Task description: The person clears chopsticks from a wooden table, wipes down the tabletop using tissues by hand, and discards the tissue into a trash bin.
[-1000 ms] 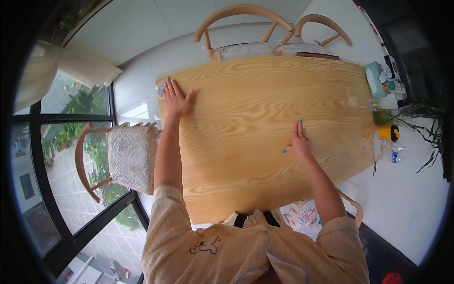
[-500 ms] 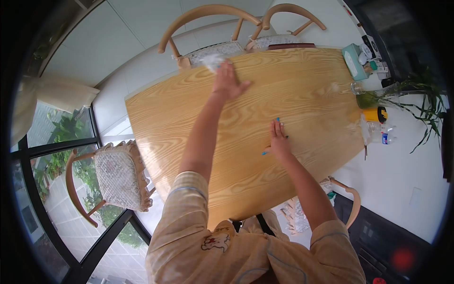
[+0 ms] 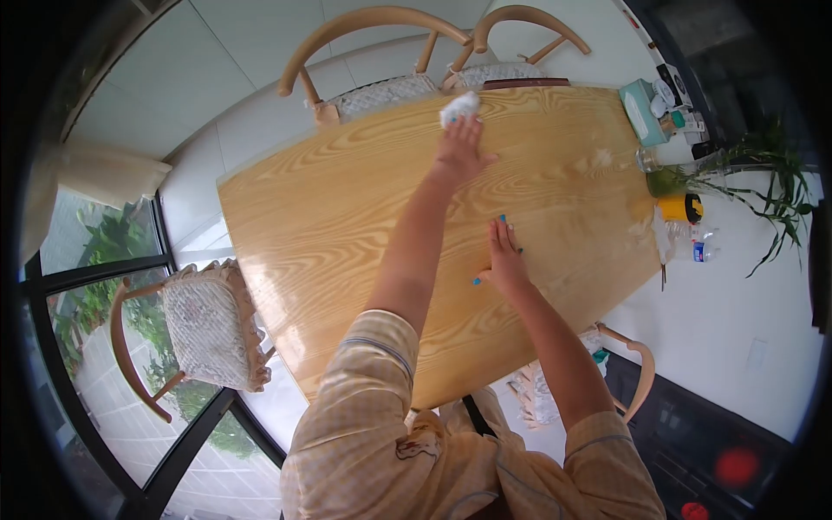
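Observation:
My left hand [image 3: 462,152] reaches to the far side of the wooden table [image 3: 347,208], its fingertips pressed on a crumpled white tissue [image 3: 459,107] near the far edge. Whether it is paper or thin cloth is hard to tell. Closer to me, my right hand [image 3: 504,260] rests on the tabletop with its fingers stretched out, blue showing on some nails. It holds nothing.
Chairs with pale quilted seats stand beyond the far edge [image 3: 381,94] and to the left [image 3: 204,325]; another is partly hidden at lower right. Along the right edge are a tissue box [image 3: 641,113], a glass vase [image 3: 666,180] with a plant, a yellow container [image 3: 673,209] and plastic bottles [image 3: 702,245].
My left hand has slid to the right along the far side of the table with the white tissue under its fingers. My right hand stays in about the same place.

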Motion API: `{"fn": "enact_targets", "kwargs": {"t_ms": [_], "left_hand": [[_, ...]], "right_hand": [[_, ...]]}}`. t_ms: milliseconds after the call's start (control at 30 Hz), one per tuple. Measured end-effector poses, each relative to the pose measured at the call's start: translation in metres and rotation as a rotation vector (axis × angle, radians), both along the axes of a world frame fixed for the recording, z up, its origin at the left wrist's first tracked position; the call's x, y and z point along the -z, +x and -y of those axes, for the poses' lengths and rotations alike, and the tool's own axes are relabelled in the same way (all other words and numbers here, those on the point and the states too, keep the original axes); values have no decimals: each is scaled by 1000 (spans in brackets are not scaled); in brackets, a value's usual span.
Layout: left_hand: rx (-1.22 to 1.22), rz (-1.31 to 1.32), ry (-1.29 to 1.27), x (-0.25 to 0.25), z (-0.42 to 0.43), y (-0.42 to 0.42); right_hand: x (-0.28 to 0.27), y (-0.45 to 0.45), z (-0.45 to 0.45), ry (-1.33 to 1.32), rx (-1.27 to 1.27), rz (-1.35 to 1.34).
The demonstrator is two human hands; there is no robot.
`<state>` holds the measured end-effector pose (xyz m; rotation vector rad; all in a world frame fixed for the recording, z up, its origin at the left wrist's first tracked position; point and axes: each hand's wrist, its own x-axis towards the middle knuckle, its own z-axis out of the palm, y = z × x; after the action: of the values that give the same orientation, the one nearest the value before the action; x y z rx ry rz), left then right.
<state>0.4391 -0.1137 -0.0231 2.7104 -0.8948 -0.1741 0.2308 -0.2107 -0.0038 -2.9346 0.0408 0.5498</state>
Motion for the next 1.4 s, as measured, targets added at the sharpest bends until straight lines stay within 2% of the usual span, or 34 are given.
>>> {"fn": "enact_targets", "kwargs": {"t_ms": [67,133,300,567,733,867,933,1133,1267,1333,1400], "left_hand": [[-159,31,-53,6,-25,15],[-215,67,-37,9,-57,19],[-435,97,-8,4,-153,24],[-564,119,73,10,-310,-21],[-612,97,110,9,-354,-44],[-627,182,102,22,-377,-61],[-653,160,66,23,-383,-80],[-502,171,48,22,-355,-156],[-226,138,-66,23,-292,-218],[-125,-19,-89,9,-239,-262],[3,-115,-149,10,-192,-311]], "right_hand": [[-4,2,2,16,-6,-19],[-5,0,2,90,4,-13],[1,0,8,76,-18,-5],[3,5,14,43,-30,-22],[2,6,16,70,-34,-28],[1,8,15,59,-24,-50],[5,9,18,61,-52,-21],[0,12,11,10,-43,9],[-13,10,3,-125,-72,-25],[-35,1,-18,-329,-54,-6],[-30,-20,-27,-285,-134,200]]}}
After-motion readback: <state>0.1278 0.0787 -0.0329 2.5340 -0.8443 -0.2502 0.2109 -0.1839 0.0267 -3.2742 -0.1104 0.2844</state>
